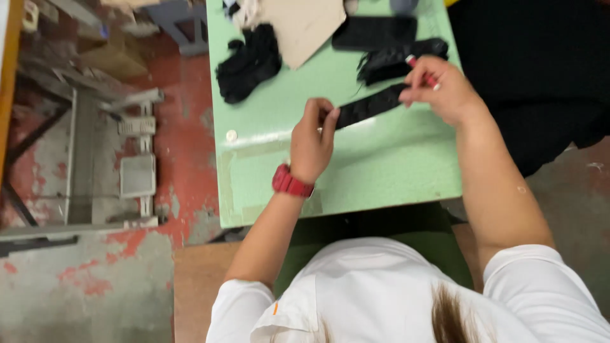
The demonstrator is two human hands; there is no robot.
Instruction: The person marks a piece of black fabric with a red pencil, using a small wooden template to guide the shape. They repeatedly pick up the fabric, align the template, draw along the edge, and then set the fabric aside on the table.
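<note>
Over the smooth pale-green surface (381, 165), the left hand (311, 143) and right hand (441, 89) each pinch an end of a narrow, flat black fabric strip (372, 105), stretched between them. The right grip also holds a slim red-and-white tool (422, 71). Fuzzy black fabric scraps (249, 62) lie beyond.

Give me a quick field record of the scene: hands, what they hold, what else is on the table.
left hand: pinches one end of the black strip
right hand: holds the strip's other end, plus a small red tool
strip: stretched between both hands, just above the green table
wrist: red watch on the left
also on table: black fabric pile, beige sheet, black flat pieces
</note>
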